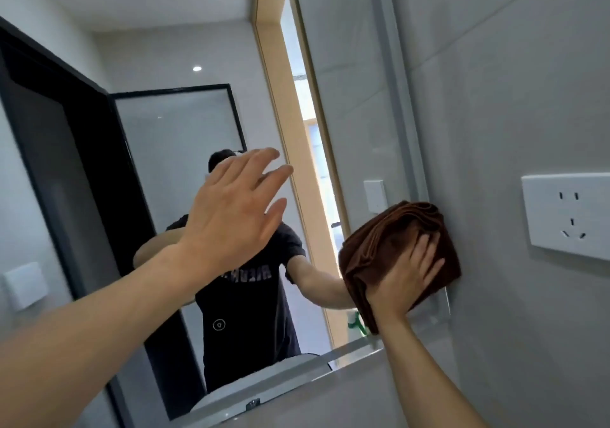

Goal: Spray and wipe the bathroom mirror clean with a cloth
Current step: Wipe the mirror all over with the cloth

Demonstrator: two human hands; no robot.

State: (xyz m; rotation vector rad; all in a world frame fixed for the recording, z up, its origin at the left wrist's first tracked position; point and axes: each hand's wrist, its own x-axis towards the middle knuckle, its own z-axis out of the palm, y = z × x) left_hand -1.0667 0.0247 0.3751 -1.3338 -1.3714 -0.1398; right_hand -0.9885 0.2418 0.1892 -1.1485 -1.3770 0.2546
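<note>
Right hand up at the right edge of the large frameless wall mirror, palm flat and fingers spread on the folded brown microfibre cloth, pressing it onto the glass where mirror meets grey tiled wall. The cloth bunches above and to the left of that hand, with a fold hanging below it. Left hand is raised in front of the glass, fingers straight and loose, holding nothing, well apart from the cloth. Right of the pressing hand, a white wall socket sits on the tile.
</note>
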